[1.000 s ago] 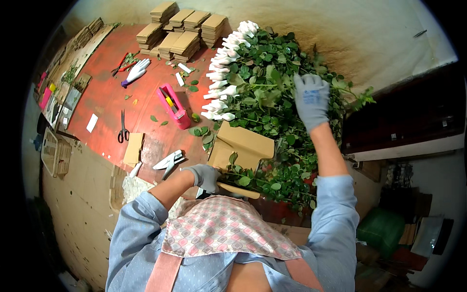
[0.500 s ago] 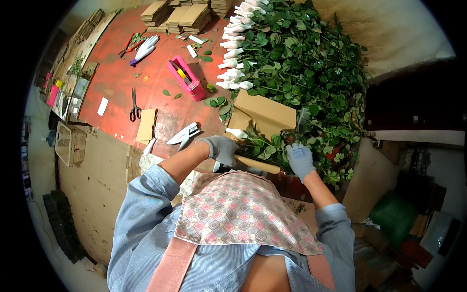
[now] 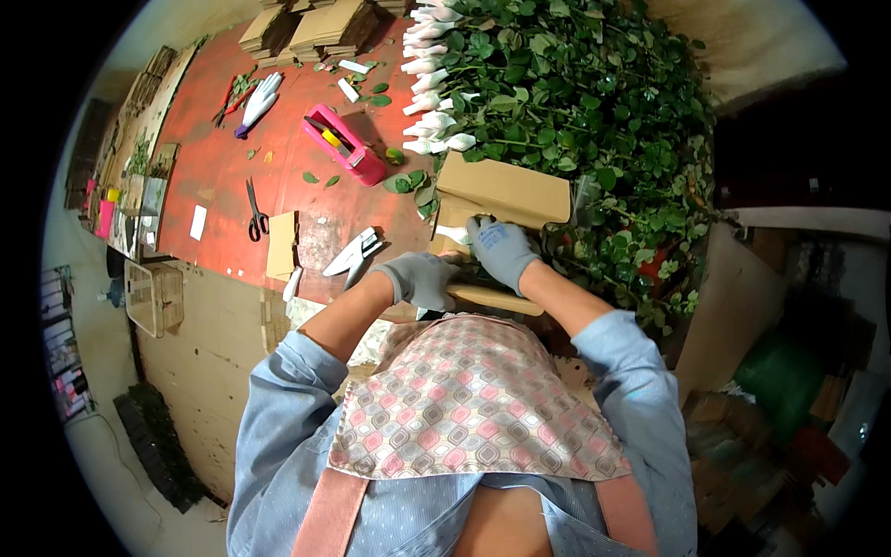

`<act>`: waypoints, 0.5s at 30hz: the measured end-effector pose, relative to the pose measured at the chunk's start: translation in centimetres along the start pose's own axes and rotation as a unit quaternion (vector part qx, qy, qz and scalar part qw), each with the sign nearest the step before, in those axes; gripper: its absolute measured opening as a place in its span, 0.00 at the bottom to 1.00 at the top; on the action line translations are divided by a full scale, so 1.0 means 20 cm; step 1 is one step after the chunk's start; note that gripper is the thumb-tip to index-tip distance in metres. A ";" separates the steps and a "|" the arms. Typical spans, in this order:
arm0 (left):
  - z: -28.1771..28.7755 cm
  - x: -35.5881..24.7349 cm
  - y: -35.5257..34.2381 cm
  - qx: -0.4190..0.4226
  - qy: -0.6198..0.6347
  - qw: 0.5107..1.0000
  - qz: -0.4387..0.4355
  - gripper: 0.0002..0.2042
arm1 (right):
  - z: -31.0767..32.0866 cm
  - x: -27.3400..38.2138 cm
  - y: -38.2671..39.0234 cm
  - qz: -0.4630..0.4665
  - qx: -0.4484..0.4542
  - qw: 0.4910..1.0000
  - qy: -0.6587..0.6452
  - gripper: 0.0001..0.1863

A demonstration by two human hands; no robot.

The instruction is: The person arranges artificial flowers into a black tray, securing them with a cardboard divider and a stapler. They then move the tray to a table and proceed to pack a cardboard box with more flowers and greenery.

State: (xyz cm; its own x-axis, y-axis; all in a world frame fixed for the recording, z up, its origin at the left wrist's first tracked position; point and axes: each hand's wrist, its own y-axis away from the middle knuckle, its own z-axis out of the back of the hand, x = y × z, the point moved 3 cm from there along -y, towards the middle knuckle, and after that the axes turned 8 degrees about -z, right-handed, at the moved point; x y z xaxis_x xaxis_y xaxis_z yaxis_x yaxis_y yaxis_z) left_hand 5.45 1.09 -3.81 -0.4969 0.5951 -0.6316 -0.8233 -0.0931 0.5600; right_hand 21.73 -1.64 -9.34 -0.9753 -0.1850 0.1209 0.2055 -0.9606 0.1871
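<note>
A sheet of folded brown cardboard [image 3: 506, 190] lies opened on the table in front of me, with its far flap raised and its near flap [image 3: 497, 299] close to my apron. My left hand [image 3: 419, 280], in a grey glove, is closed at the cardboard's near left edge, its fingertips partly hidden. Inside the fold, my grey-gloved right hand [image 3: 501, 252] curls its fingers just behind the white-sleeved bud of a rose [image 3: 455, 235]. Green leaves and stems show under and beside that hand. What lies beneath both palms is hidden.
Many leafy rose stems [image 3: 575, 102] with white-sleeved heads are heaped at the far right. On the red table lie a white stapler [image 3: 355, 254], black scissors [image 3: 256, 212], a pink tape dispenser [image 3: 345, 147], a white-and-purple glove [image 3: 258, 104] and cardboard stacks [image 3: 332, 26].
My right hand has moved left from the leafy stems to the bud inside the cardboard. My left hand stays at the cardboard's near left edge. The view has shifted slightly.
</note>
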 end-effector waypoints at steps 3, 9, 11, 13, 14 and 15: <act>0.03 -0.03 0.01 0.031 0.016 0.999 0.018 0.36 | -0.09 0.02 -0.04 0.035 0.037 0.998 -0.031 0.10; 0.05 0.12 0.01 -0.075 0.150 0.979 -0.116 0.32 | -0.09 0.00 -0.04 0.087 0.074 0.992 -0.061 0.11; 0.12 0.16 0.03 -0.135 0.207 0.965 -0.084 0.28 | -0.11 -0.01 -0.05 0.083 0.086 0.992 -0.033 0.12; 0.17 0.21 0.00 -0.253 0.005 0.965 -0.070 0.23 | -0.13 -0.02 -0.05 0.097 0.096 0.990 -0.024 0.13; 0.15 0.25 -0.03 -0.296 -0.103 0.947 -0.069 0.21 | -0.14 -0.03 -0.05 0.089 0.080 0.992 -0.041 0.13; 0.11 0.31 -0.08 -0.252 -0.130 0.958 -0.039 0.19 | -0.16 -0.03 -0.05 0.085 0.063 0.993 -0.057 0.13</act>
State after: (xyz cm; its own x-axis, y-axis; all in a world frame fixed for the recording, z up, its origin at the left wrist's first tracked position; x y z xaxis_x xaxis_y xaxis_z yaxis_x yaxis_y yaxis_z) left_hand 4.28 6.64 -7.41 -0.3974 0.7885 -0.4695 -0.9156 -0.3747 0.1456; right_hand 21.91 -1.28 -12.63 -0.9115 -0.3111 0.2691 0.3823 -0.8822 0.2749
